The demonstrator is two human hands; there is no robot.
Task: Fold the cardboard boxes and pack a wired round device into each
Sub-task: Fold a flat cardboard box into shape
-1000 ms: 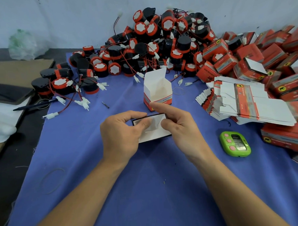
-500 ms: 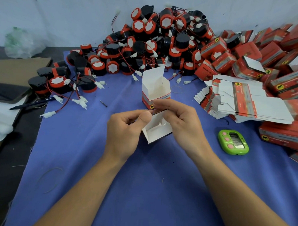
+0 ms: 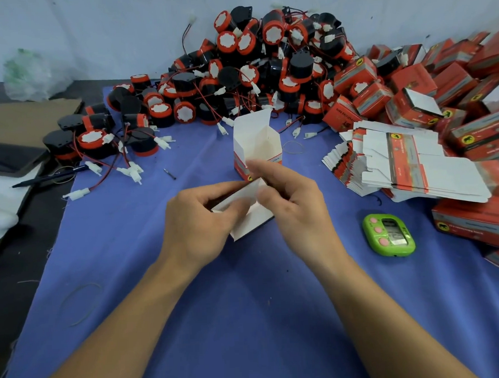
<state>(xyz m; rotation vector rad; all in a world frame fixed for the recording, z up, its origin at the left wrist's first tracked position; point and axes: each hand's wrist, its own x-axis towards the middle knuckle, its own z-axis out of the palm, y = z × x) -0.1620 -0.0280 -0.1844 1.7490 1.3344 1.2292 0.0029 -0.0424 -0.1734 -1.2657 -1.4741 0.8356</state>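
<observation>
A small cardboard box, white inside, is held between both hands above the blue cloth. My left hand grips its left side, and my right hand pinches a white flap at its top. Just behind them an upright folded box stands open with its lid flap raised. A big pile of black and red wired round devices lies at the back. A stack of flat unfolded boxes lies to the right.
Closed red boxes are heaped at the back right and along the right edge. A green timer lies right of my right hand. A pen, brown cardboard and a plastic bag are at the left. The blue cloth covers the table.
The flat box blank has been opened into a box shape and turned; both hands have shifted on it, and the right hand now pinches a flap.
</observation>
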